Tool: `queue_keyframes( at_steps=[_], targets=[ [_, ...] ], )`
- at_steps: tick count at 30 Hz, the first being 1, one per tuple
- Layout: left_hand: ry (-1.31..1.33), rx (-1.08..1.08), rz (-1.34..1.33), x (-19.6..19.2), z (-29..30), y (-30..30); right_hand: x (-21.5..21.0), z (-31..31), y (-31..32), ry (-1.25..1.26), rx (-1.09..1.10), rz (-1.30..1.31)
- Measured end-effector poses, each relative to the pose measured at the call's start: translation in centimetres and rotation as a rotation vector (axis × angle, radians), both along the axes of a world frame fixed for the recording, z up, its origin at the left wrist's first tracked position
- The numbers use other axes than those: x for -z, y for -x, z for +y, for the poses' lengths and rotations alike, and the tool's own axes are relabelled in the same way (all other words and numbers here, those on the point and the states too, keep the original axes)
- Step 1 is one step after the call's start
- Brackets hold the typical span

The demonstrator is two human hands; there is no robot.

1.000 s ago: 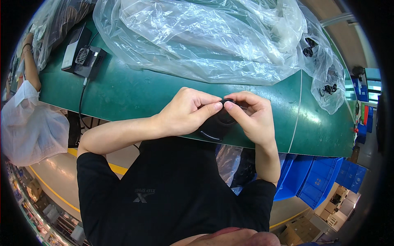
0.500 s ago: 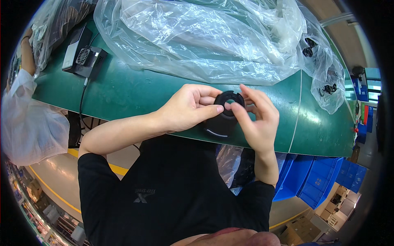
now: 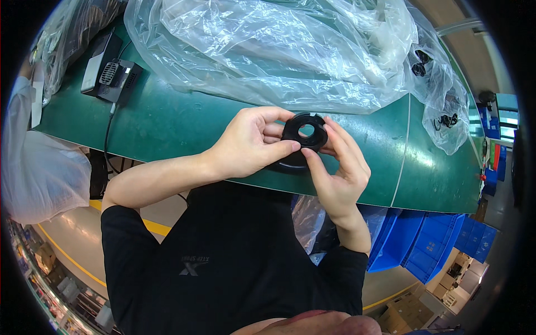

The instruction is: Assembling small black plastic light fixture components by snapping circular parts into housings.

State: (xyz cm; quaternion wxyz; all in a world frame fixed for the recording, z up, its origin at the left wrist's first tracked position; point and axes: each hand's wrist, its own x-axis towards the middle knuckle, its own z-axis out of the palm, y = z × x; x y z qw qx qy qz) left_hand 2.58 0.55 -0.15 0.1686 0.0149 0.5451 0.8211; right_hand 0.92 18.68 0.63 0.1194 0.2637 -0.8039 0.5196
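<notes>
- I'm looking down at a green-topped bench (image 3: 184, 120) that curves across the view.
- A big crumpled clear plastic bag (image 3: 279, 50) lies over its far side.
- At the right end I see a smaller clear bag (image 3: 441, 111) holding small black parts.
- At the far left sits a black device (image 3: 109, 75), its cable trailing off the near edge.

Bare green tabletop (image 3: 184, 120) left of hands: passable. Far side blocked by large clear plastic bag (image 3: 279, 50). Black device (image 3: 109, 72) with cable at far left corner. Smaller bag with black parts (image 3: 441, 106) obstructs right end. Strip right of seam open. Blue bins (image 3: 424, 245) below right edge.
</notes>
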Motion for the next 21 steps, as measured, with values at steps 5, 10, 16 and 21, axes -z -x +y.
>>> queue_keyframes(
  at_steps=[5, 10, 16, 21],
  targets=[
    [-0.003, -0.029, 0.043, -0.2, 0.2, -0.5, -0.3, 0.2, -0.4, 0.194, 0.008, -0.161],
    [0.020, -0.039, 0.113, -0.1, 0.3, -0.8, -0.3, 1.3, 0.0, 0.125, -0.068, -0.176],
    [0.218, -0.030, 0.220, -0.4, 0.1, -0.8, -0.1, 1.1, -0.3, -0.018, -0.039, -0.076],
    [0.065, -0.043, 0.087, -0.6, 0.0, -0.9, -0.6, 0.1, -0.5, 0.317, -0.051, -0.379]
  ],
)
